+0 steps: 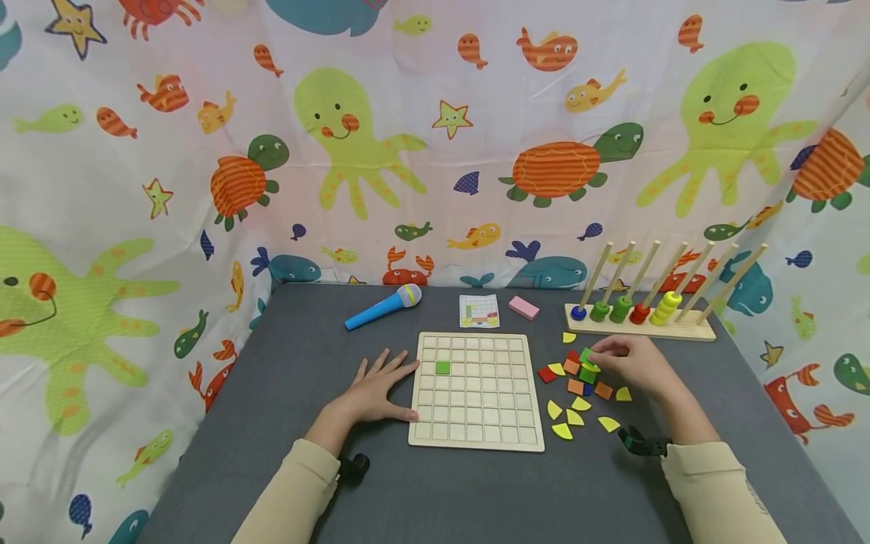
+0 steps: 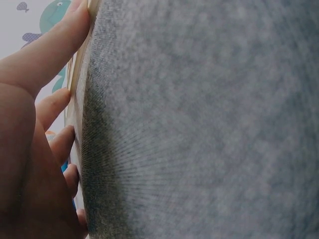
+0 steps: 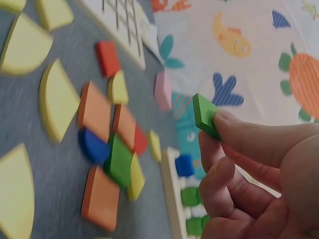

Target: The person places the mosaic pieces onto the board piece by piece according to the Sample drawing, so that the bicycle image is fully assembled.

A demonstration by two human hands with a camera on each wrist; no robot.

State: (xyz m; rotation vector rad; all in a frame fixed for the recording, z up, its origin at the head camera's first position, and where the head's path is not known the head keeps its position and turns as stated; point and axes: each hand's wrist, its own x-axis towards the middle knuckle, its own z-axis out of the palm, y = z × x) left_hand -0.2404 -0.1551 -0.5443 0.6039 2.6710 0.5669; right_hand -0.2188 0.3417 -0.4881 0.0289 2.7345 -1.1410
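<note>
A pale wooden grid board [image 1: 473, 397] lies on the grey table, with one green square tile [image 1: 442, 368] in a cell near its upper left. My left hand [image 1: 377, 388] has its fingers spread, thumb and fingertip touching the board's left edge. Over the loose pieces to the right of the board, my right hand [image 1: 637, 364] pinches a green square tile [image 3: 204, 116] between thumb and finger. Below it lie orange square tiles [image 3: 93, 110], another green tile [image 3: 118, 162], a blue piece [image 3: 93, 146], red pieces [image 3: 107, 58] and yellow quarter-round pieces [image 3: 59, 102].
Behind the board lie a blue toy microphone [image 1: 384, 307], a small pattern card [image 1: 479, 311] and a pink block [image 1: 523, 307]. A wooden peg stacker [image 1: 686, 330] with coloured beads stands at the back right. A curtain printed with sea animals [image 1: 408, 189] hangs behind the table.
</note>
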